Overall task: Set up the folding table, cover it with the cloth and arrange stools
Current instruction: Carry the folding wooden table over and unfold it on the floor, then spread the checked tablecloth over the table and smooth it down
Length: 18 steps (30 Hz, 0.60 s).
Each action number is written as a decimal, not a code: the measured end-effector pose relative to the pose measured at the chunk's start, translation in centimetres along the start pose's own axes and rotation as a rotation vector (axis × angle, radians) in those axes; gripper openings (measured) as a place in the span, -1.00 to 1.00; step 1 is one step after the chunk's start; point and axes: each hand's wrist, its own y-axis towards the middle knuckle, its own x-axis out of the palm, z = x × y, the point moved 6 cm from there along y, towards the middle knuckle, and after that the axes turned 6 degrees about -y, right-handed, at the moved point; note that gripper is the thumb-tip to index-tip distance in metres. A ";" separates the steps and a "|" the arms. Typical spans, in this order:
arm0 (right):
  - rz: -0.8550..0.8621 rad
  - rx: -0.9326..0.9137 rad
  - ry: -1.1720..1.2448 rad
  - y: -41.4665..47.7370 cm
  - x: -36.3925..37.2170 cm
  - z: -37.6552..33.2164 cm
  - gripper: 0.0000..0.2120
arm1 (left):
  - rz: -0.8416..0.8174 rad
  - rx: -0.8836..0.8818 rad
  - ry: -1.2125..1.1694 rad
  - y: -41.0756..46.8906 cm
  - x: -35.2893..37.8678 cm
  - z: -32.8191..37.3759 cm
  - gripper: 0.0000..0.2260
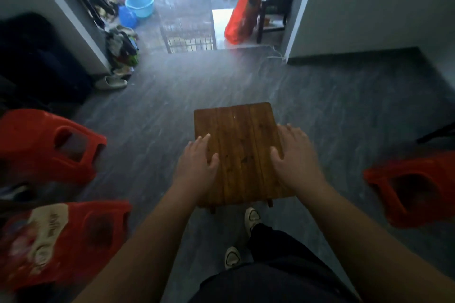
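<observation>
A small brown wooden folding table (pixel 242 147) stands on the grey floor straight in front of me, two of its legs showing under the near edge. My left hand (pixel 197 163) lies over its left edge and my right hand (pixel 294 152) over its right edge, fingers spread, thumbs on the top. One red plastic stool (pixel 46 147) stands at the left, another (pixel 73 238) at the lower left with a folded patterned cloth (pixel 43 236) on its seat. A third red stool (pixel 413 187) stands at the right.
My feet in light shoes (pixel 251 219) are just behind the table. Shoes and clothes (pixel 121 51) pile along the left wall, with blue basins (pixel 139 3) and a red bag (pixel 240 17) farther back near the balcony door. A grey wall corner (pixel 291 39) juts out at the right.
</observation>
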 end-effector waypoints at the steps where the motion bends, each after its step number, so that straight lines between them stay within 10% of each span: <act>1: 0.015 -0.011 -0.010 -0.9 -0.7 -0.4 -0.40 | 0.007 0.019 0.000 -0.7 -1.0 0.7 -0.45; 18: 0.170 0.042 -0.114 -1.8 -10.3 7.1 -0.40 | -0.052 0.201 0.159 0.4 -1.1 14.9 -0.42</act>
